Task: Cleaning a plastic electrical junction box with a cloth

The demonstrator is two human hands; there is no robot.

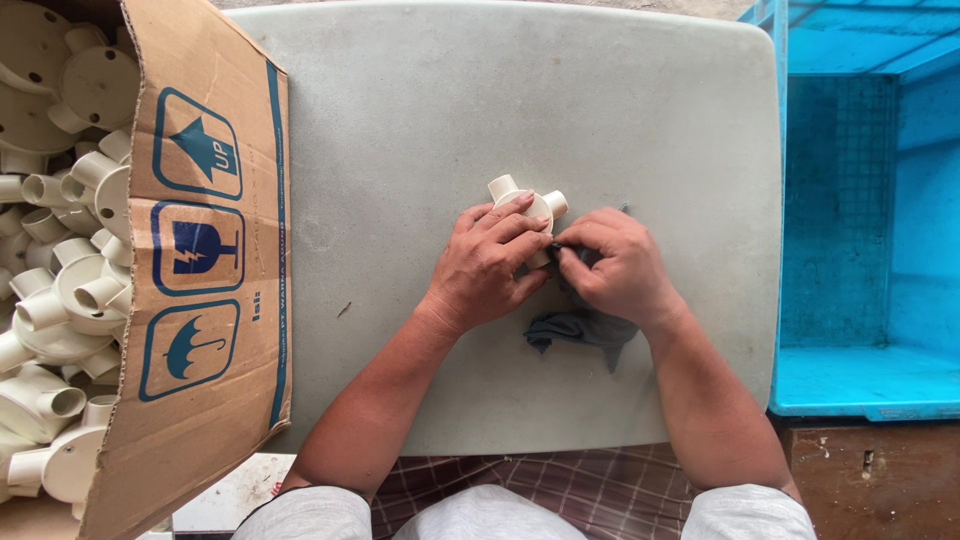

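A cream plastic junction box (530, 205) with round stub outlets sits on the grey table top (420, 120), near its middle. My left hand (488, 264) lies over the box and grips it from above. Touching the box's right side, my right hand (615, 266) is closed on a dark grey cloth (578, 327). The cloth's loose end trails on the table below that hand. Most of the box is hidden under my fingers.
An open cardboard carton (205, 270) at the left holds several more cream junction boxes (60, 290). A blue plastic crate (870, 240) stands at the right of the table. My checked lap shows beneath the table's near edge.
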